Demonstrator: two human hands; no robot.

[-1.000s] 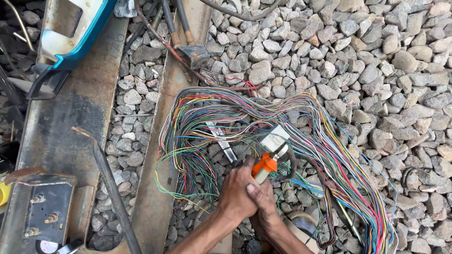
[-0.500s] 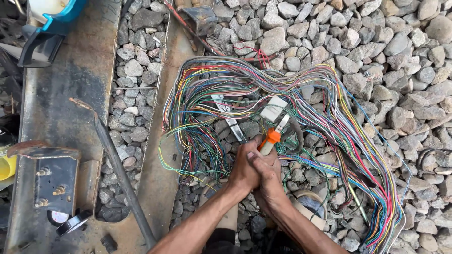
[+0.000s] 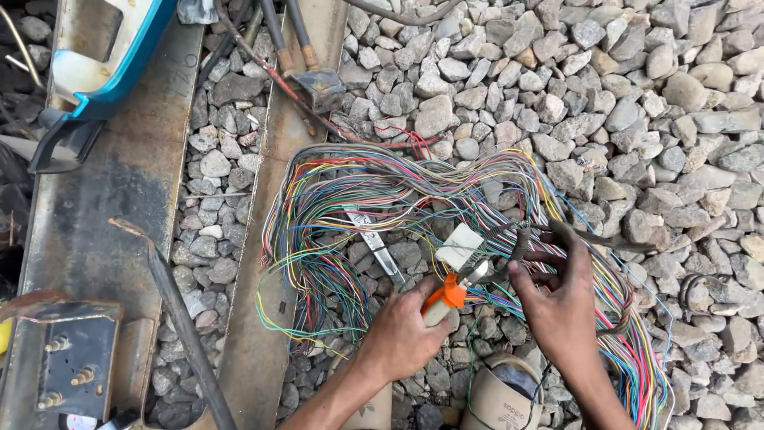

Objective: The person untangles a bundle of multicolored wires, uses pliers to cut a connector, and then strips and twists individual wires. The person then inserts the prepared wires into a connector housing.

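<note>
A big tangle of coloured wires (image 3: 358,191) lies on grey gravel. My left hand (image 3: 406,338) grips the orange handles of a pair of cutters (image 3: 447,296), whose jaws point up and right toward a white rectangular tag (image 3: 459,245) on the wires. My right hand (image 3: 561,306) is just right of the jaws, its fingers closed on a dark strand of cable (image 3: 557,232) that runs off to the right. A flat metal strip (image 3: 382,251) lies in the bundle left of the cutters.
Two rusty steel beams (image 3: 103,207) (image 3: 274,239) run up the left side with gravel (image 3: 637,95) between and to the right. A blue-and-white shell (image 3: 119,48) sits top left, a bolted bracket (image 3: 72,366) bottom left, a dark rod (image 3: 187,326) beside it. A shoe (image 3: 501,402) shows at the bottom.
My hands were clasped together on the cutters; now they are apart. The right hand has moved right and taken the dark cable, while the left keeps the cutters.
</note>
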